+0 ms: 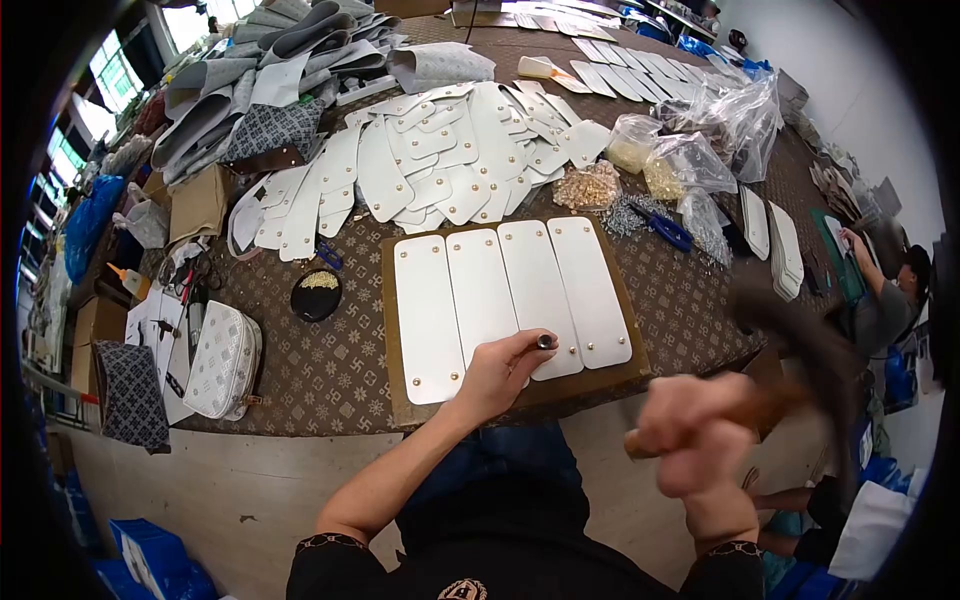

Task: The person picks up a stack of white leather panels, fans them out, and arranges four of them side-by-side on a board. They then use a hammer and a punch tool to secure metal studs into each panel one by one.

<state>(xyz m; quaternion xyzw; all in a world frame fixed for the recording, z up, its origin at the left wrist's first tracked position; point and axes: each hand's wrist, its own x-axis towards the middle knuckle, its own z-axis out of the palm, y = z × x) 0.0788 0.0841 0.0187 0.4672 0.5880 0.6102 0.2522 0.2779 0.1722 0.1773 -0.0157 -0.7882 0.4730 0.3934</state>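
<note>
My left hand is closed around a short dark metal punch, held upright over the lower part of the white strips. Four white strips lie side by side on a brown board, with small metal studs at their ends. To the right, beyond the table's front edge, my right hand is raised and blurred by motion. Its fingers are wrapped round the wooden handle of a hammer, whose dark head is smeared.
White pieces are heaped behind the board. Beside them are piles of studs, blue pliers and plastic bags. A black dish and a pouch lie left. Co-workers' arms show at right.
</note>
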